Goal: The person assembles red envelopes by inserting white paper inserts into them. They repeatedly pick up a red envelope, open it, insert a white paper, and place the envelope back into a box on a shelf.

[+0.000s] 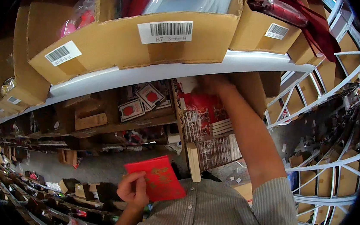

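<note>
My left hand (131, 189) is closed on a red envelope (159, 179) with gold printing, pinched at its left edge between thumb and fingers in front of my striped shirt. My right arm reaches up and away beneath the shelf. At its end my right hand (212, 84) is in the shadow at the back of an open cardboard box, its fingers too dim to make out. In that box lie red printed packets (208, 108) in clear wrap, close below my right hand. Rows of plastic-wrapped packs (219, 153) stand at the near end.
Above runs a white metal shelf beam (157, 73) carrying cardboard bins (205, 30) with barcode labels. Left of my right arm, another bin holds small packs with a red mark (150, 96). More racks (323, 200) stand to the right, and shelves with boxes (88, 190) at lower left.
</note>
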The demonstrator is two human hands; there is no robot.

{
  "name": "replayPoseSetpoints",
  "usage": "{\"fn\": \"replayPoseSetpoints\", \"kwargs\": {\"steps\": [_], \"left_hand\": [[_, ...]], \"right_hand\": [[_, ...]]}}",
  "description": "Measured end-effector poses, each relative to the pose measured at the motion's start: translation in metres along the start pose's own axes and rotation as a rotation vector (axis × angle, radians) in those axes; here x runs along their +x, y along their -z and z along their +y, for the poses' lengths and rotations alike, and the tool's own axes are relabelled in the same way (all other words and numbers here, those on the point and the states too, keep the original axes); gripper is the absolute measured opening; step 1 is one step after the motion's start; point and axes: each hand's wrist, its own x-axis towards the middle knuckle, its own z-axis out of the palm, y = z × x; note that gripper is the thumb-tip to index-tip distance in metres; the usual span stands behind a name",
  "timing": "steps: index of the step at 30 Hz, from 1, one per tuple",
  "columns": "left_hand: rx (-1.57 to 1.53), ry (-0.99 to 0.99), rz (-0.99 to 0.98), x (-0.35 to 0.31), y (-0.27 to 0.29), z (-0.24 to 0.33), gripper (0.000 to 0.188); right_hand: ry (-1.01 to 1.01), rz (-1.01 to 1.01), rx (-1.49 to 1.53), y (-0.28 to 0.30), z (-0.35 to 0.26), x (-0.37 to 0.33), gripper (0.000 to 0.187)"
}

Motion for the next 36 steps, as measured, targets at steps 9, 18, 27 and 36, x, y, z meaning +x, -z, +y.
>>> {"fn": "replayPoseSetpoints", "kwargs": {"steps": [9, 18, 27, 36], "left_hand": [[-0.046, 0.053, 0.005, -0.001, -0.003, 0.002, 0.010], [-0.091, 0.059, -0.016, -0.001, -0.014, 0.008, 0.008], [0.078, -0.106, -0.042, 0.018, -0.017, 0.016, 0.011], [0.132, -0.120, 0.027, 0.038, -0.029, 0.035, 0.016]], "right_hand": [[0.196, 0.103, -0.192, -0.007, -0.014, -0.006, 0.033], [0.116, 0.520, -0.144, -0.039, 0.009, -0.001, 0.025], [0.017, 0.413, -0.060, 0.066, -0.051, -0.090, 0.030], [-0.377, 0.771, 1.281, 0.079, -0.053, -0.256, 0.037]]}}
